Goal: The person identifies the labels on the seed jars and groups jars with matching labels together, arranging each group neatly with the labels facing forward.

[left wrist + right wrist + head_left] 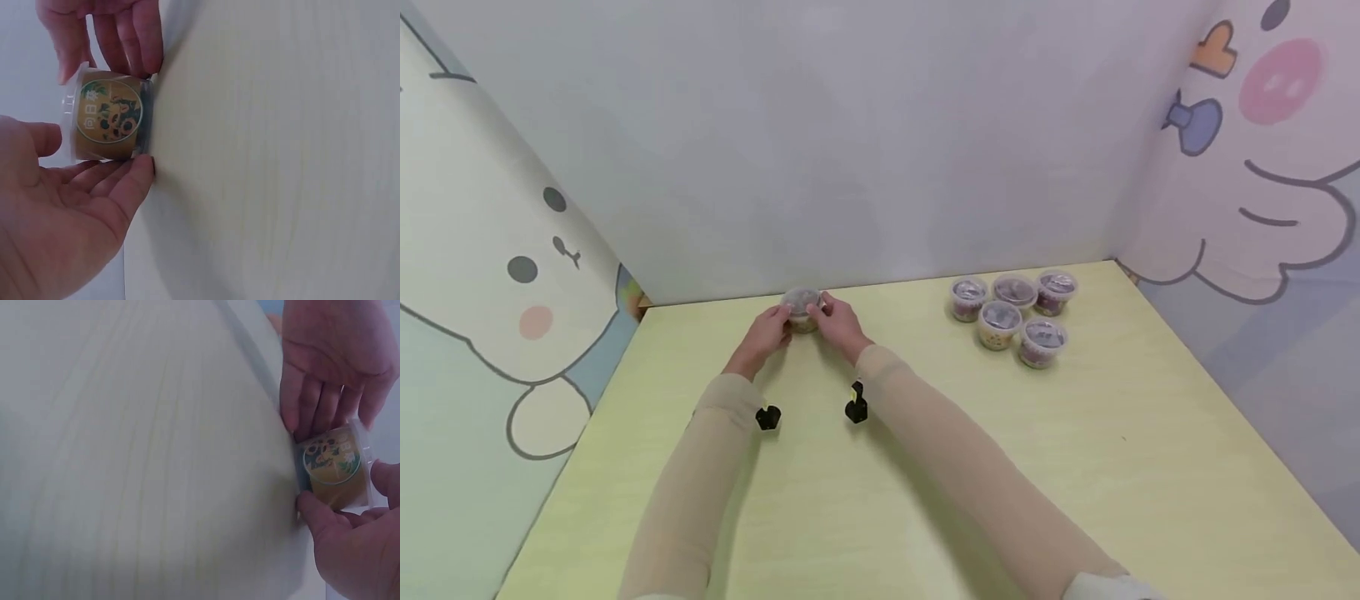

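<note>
A small round plastic tub (805, 323) with a clear lid stands at the back edge of the table, close to the wall. In the left wrist view the tub (109, 119) shows an orange-brown label with sunflowers and Chinese characters. My left hand (765, 335) holds its left side, fingers along the wall and thumb at the lid. Opposite, my right hand (844, 325) grips the right side in the same way. The right wrist view has the tub (334, 465) between both hands, its base at the table surface.
Several similar lidded tubs (999, 325) are grouped at the back right of the pale yellow table (917, 367). A plain wall (865, 150) rises behind, and cartoon-printed panels (1262, 192) flank both sides. Small black devices (767, 417) sit at the wrists.
</note>
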`<state>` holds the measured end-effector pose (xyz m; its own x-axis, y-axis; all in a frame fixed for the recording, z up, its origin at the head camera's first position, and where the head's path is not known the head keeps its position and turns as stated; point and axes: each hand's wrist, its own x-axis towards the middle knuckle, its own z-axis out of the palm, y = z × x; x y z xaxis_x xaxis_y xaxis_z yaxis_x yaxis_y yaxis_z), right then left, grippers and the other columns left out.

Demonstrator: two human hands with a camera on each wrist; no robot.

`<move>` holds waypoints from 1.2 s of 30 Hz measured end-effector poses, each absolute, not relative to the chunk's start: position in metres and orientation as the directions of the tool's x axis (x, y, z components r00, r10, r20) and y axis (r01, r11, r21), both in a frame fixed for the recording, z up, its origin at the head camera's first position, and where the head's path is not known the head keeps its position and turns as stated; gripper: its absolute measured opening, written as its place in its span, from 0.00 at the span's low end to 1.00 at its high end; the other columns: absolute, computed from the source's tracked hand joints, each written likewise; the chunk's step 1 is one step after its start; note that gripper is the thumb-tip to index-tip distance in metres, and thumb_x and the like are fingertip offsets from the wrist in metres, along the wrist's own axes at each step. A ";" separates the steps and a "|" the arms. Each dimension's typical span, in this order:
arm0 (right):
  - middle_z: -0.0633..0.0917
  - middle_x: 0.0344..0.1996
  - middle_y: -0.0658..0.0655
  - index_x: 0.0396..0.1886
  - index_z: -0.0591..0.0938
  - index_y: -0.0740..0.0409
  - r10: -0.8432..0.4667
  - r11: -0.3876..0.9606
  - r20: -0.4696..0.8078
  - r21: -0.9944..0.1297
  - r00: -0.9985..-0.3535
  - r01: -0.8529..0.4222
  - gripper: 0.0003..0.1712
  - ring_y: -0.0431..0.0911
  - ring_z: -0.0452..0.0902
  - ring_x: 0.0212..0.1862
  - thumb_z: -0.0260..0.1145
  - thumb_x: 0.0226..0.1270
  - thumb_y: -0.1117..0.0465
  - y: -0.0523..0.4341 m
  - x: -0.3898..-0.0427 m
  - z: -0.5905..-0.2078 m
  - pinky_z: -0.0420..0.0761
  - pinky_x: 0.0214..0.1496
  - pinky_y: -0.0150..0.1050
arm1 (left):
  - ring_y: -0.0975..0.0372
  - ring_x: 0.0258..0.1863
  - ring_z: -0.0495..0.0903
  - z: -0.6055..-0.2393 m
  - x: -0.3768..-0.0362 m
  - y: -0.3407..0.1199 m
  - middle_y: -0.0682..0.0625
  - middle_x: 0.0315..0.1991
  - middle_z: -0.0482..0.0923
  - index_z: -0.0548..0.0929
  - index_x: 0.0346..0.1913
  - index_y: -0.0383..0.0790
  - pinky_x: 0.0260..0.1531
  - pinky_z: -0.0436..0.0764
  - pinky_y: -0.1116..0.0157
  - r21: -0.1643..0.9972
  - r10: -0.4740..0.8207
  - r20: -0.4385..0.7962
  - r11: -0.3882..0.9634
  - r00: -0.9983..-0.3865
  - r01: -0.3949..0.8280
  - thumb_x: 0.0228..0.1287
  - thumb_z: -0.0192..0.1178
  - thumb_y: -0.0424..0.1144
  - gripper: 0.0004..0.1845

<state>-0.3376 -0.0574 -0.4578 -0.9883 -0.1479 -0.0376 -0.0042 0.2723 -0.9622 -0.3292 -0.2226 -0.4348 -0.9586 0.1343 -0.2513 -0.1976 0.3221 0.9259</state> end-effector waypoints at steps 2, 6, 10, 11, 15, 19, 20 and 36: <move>0.70 0.72 0.62 0.81 0.57 0.58 -0.173 0.264 -0.028 -0.964 -0.985 -0.019 0.38 0.50 0.68 0.71 0.57 0.81 0.48 -0.053 -0.339 -0.461 0.70 0.69 0.41 | 0.46 0.75 0.59 -0.434 -0.327 -0.223 0.31 0.77 0.53 0.43 0.80 0.30 0.71 0.64 0.54 0.922 0.106 -0.253 0.327 -0.962 -0.207 0.85 0.37 0.49 0.35; 0.64 0.76 0.63 0.81 0.55 0.58 -0.206 0.246 -0.018 -0.969 -0.978 -0.034 0.38 0.54 0.66 0.72 0.57 0.81 0.49 -0.035 -0.341 -0.456 0.72 0.68 0.42 | 0.45 0.70 0.66 -0.433 -0.325 -0.222 0.33 0.76 0.58 0.38 0.81 0.35 0.71 0.63 0.50 0.886 0.047 -0.188 0.440 -0.981 -0.149 0.82 0.39 0.56 0.41; 0.68 0.74 0.63 0.79 0.62 0.59 -0.273 0.304 -0.042 -0.952 -0.961 -0.044 0.34 0.54 0.73 0.67 0.57 0.81 0.52 -0.014 -0.339 -0.442 0.80 0.59 0.40 | 0.40 0.69 0.66 -0.427 -0.321 -0.219 0.32 0.74 0.59 0.44 0.81 0.34 0.69 0.62 0.44 0.847 0.011 -0.049 0.530 -0.999 -0.036 0.81 0.44 0.54 0.39; 0.69 0.73 0.63 0.78 0.64 0.59 -0.306 0.331 -0.054 -0.942 -0.950 -0.053 0.33 0.54 0.74 0.66 0.57 0.81 0.53 -0.008 -0.338 -0.437 0.81 0.56 0.40 | 0.40 0.69 0.65 -0.426 -0.321 -0.217 0.31 0.73 0.59 0.48 0.80 0.34 0.69 0.63 0.44 0.841 0.011 -0.007 0.541 -1.000 0.000 0.81 0.45 0.51 0.37; 0.72 0.70 0.63 0.74 0.69 0.62 -0.467 0.457 -0.097 -0.877 -0.879 -0.146 0.29 0.54 0.74 0.66 0.59 0.80 0.56 0.024 -0.326 -0.419 0.83 0.53 0.41 | 0.40 0.66 0.67 -0.418 -0.315 -0.198 0.31 0.69 0.62 0.61 0.75 0.33 0.64 0.69 0.43 0.761 0.024 0.147 0.636 -0.989 0.129 0.78 0.53 0.45 0.31; 0.75 0.67 0.66 0.72 0.71 0.66 -0.564 0.551 -0.094 -0.783 -0.821 -0.289 0.28 0.57 0.74 0.65 0.59 0.79 0.57 0.067 -0.314 -0.401 0.79 0.59 0.45 | 0.40 0.64 0.67 -0.411 -0.311 -0.176 0.32 0.67 0.64 0.68 0.71 0.37 0.58 0.71 0.39 0.650 0.024 0.217 0.743 -0.976 0.163 0.74 0.57 0.49 0.29; 0.75 0.67 0.66 0.72 0.71 0.66 -0.568 0.563 -0.092 -0.768 -0.818 -0.305 0.28 0.58 0.74 0.65 0.59 0.79 0.57 0.079 -0.311 -0.397 0.78 0.61 0.46 | 0.39 0.64 0.67 -0.411 -0.312 -0.173 0.32 0.67 0.64 0.69 0.71 0.38 0.57 0.71 0.38 0.631 0.021 0.212 0.761 -0.977 0.153 0.74 0.56 0.50 0.29; 0.76 0.67 0.64 0.71 0.73 0.61 -0.512 0.609 -0.092 -0.740 -0.854 -0.285 0.26 0.59 0.73 0.66 0.58 0.81 0.53 0.211 -0.274 -0.370 0.75 0.64 0.55 | 0.37 0.70 0.62 -0.428 -0.334 -0.209 0.31 0.73 0.59 0.64 0.77 0.43 0.65 0.63 0.36 0.492 0.224 0.056 0.842 -0.973 0.222 0.77 0.44 0.34 0.27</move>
